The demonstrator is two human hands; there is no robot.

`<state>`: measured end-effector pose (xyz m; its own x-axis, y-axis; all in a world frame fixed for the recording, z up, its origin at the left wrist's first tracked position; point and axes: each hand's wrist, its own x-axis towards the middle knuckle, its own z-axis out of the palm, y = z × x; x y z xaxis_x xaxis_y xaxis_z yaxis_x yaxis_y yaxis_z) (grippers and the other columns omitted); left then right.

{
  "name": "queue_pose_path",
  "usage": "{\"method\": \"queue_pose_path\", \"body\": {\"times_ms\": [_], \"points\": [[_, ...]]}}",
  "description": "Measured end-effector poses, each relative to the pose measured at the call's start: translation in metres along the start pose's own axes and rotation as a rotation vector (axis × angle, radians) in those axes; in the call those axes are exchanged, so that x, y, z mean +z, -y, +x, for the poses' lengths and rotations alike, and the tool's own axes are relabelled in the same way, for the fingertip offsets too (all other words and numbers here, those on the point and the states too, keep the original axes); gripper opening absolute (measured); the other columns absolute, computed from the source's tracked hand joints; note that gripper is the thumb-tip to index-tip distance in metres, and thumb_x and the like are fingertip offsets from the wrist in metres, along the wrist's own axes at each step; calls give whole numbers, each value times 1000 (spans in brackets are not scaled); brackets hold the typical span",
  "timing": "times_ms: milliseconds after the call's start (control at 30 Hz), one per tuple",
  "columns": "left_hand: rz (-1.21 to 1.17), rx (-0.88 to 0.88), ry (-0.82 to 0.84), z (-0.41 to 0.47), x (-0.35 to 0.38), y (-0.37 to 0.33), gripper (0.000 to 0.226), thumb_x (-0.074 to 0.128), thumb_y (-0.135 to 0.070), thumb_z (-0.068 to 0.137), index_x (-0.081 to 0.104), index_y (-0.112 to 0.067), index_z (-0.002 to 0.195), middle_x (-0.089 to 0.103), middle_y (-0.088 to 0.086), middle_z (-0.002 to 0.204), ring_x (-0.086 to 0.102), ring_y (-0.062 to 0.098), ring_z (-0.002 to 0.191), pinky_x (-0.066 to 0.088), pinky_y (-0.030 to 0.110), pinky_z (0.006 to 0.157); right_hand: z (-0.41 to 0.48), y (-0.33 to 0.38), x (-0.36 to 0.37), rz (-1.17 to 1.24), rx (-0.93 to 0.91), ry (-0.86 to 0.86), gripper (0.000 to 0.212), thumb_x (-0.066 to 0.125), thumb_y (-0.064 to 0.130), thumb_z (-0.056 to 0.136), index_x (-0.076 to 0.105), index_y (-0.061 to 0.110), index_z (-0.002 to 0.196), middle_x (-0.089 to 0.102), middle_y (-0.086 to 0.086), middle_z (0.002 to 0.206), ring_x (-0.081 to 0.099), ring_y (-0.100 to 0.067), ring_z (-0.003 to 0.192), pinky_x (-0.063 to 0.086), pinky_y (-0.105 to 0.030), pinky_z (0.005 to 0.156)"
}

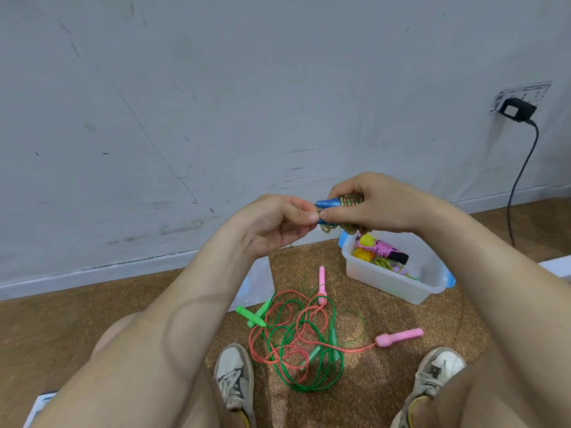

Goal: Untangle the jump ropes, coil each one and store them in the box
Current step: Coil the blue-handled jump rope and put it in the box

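While both hands hold the blue-handled rope (330, 203) mid-frame, just above and left of the box (390, 282), the step in hand looks like finishing the wrap on this coil. Right hand (380, 205): fingers curled round the wound braided bundle and its handles. Left hand (272, 220): thumb and forefinger pinching at the handle tips, probably on the loose tail, but I can't see the tail itself.

Box sits on the floor right of centre and already holds coiled ropes. Lower centre: tangle (296, 338) of green and red cord, green handles (250, 315) at its left, pink handle (400, 336) at its right, not yet sorted.

Next move, my read: lock the tail so the wrap won't spring open, then lower the bundle into the box beside the others. After that, the tangle: free one handle pair first.
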<state>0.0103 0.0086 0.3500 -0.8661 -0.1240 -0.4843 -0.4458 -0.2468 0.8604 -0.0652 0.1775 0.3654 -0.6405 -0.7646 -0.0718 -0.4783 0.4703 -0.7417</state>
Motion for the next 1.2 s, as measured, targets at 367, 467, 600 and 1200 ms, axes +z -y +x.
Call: {"method": "queue_pose_path", "body": {"times_ms": [367, 467, 600, 1200], "points": [[-131, 86, 59, 0, -2, -2, 22, 58, 11, 78, 64, -8, 87, 68, 4, 69, 66, 9, 61, 55, 16, 62, 2, 2, -3, -7, -79, -78, 14, 73, 37, 79, 71, 24, 74, 64, 1, 63, 52, -6, 57, 43, -26, 61], [-145, 86, 101, -3, -7, -5, 24, 58, 11, 76, 67, -3, 93, 70, 9, 76, 69, 13, 64, 55, 17, 62, 2, 2, -4, 10, -78, -77, 9, 72, 32, 79, 70, 25, 73, 64, 2, 63, 53, -7, 57, 44, -28, 62], [0, 49, 74, -5, -7, -7, 20, 59, 9, 79, 68, -2, 94, 69, 8, 71, 67, 12, 60, 55, 17, 59, 2, 0, -2, -60, -80, -96, 11, 74, 32, 78, 69, 23, 74, 59, 5, 60, 47, -3, 54, 38, -22, 56], [-200, 266, 10, -2, 4, 7, 7, 64, -6, 86, 69, -2, 83, 64, 7, 68, 59, 10, 59, 52, 16, 58, 7, -2, 2, 330, 132, -87, 22, 62, 31, 87, 64, 14, 73, 66, -13, 68, 55, -18, 49, 32, -20, 43]]}}
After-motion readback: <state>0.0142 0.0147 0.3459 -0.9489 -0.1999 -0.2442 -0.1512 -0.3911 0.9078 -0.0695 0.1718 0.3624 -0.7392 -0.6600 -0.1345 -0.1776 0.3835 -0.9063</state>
